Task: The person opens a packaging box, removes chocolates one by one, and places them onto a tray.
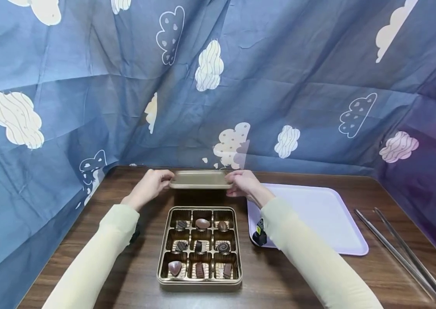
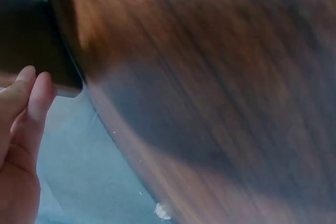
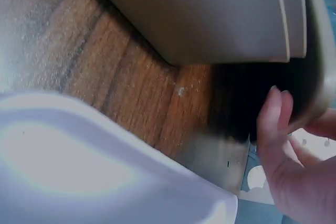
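Observation:
A shallow gold tin lid (image 1: 201, 180) is held up over the far part of the table. My left hand (image 1: 150, 188) pinches its left end, thumb and fingers at the edge, as the left wrist view also shows with the dark lid (image 2: 31, 35). At the opposite end my right hand (image 1: 246, 184) grips the lid's rim (image 3: 321, 85). Nearer to me stands the uncovered gold box (image 1: 200, 283), divided into several compartments. Each holds a chocolate, among them a pinkish pointed one (image 1: 174, 268), a smooth oval one (image 1: 202, 224) and a dark swirled one (image 1: 223, 247).
To the right lies a pale lilac tray (image 1: 306, 214), partly under my right forearm. Long metal tongs (image 1: 403, 257) rest near the table's right edge. A blue cloud-patterned cloth (image 1: 264, 103) hangs behind the wooden table (image 1: 140, 266).

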{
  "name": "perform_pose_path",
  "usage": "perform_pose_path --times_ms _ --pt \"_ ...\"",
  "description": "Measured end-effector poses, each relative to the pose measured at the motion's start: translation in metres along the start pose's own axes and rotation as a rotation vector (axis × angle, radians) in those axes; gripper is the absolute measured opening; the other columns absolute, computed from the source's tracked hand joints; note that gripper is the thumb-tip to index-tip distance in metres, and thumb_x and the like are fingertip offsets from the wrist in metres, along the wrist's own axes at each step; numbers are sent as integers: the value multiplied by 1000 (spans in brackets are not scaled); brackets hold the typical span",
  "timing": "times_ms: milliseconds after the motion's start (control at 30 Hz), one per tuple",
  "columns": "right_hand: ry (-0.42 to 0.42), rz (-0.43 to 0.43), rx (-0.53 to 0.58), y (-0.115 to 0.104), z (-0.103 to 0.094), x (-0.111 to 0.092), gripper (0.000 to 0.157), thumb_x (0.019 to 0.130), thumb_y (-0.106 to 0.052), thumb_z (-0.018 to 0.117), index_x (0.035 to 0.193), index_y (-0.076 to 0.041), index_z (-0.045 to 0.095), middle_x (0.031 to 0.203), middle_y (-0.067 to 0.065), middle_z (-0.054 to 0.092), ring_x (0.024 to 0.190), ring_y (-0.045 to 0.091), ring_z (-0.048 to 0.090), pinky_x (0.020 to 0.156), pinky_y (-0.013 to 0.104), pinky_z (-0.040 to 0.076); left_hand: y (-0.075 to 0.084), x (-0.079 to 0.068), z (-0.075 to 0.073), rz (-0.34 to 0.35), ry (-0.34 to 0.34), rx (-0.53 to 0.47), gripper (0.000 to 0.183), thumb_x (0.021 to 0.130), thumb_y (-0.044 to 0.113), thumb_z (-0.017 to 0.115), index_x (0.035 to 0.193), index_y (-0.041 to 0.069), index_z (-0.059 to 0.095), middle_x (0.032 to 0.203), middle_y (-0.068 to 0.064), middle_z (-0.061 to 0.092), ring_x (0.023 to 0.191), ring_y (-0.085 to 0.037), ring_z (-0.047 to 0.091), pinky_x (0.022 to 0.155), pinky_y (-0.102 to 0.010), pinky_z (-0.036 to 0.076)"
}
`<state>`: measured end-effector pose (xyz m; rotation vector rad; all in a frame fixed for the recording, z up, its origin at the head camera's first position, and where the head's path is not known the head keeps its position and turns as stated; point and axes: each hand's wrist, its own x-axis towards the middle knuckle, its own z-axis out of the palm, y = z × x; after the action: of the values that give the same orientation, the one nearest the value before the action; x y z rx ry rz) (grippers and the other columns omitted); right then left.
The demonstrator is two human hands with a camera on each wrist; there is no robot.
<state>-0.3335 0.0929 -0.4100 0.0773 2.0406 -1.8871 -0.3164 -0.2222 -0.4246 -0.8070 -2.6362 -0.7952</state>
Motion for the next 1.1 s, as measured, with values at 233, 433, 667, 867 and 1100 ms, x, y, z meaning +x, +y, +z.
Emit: perform_pose_path --times_ms 233,433,667,867,1100 --pt "60 40 -365 12 9 -2 33 84 5 58 117 8 54 66 11 56 43 14 53 43 26 52 -6 -1 10 27 -161 150 21 85 -7 69 102 5 72 94 -7 72 84 -21 68 75 -38 55" --pt "92 15 -601 18 15 1 12 83 3 49 78 5 59 64 11 53 40 13 50 38 23 47 -9 2 17 -1 -264 243 14 87 3 72 99 8 72 92 -3 71 81 -19 67 72 -35 54" --pt "48 -67 -600 6 12 -19 21 92 -6 52 104 6 64 75 23 64 46 19 60 45 28 54 5 -11 9 -77 -270 176 17 94 12 65 108 4 70 100 -7 71 92 -25 67 82 -43 53" --pt "40 -356 -933 -6 -7 -66 41 95 -23 55 130 0 57 111 19 66 93 36 66 78 47 56 35 -36 -5 -173 -224 82 29 97 22 62 118 3 67 110 -10 70 104 -31 65 91 -50 50" --pt "119 -468 -956 -12 -57 -126 46 99 -30 53 134 -1 54 120 19 64 110 36 60 93 52 47 61 -65 -7 -233 -118 -27 31 97 22 61 121 2 65 116 -11 68 109 -31 63 94 -49 48"
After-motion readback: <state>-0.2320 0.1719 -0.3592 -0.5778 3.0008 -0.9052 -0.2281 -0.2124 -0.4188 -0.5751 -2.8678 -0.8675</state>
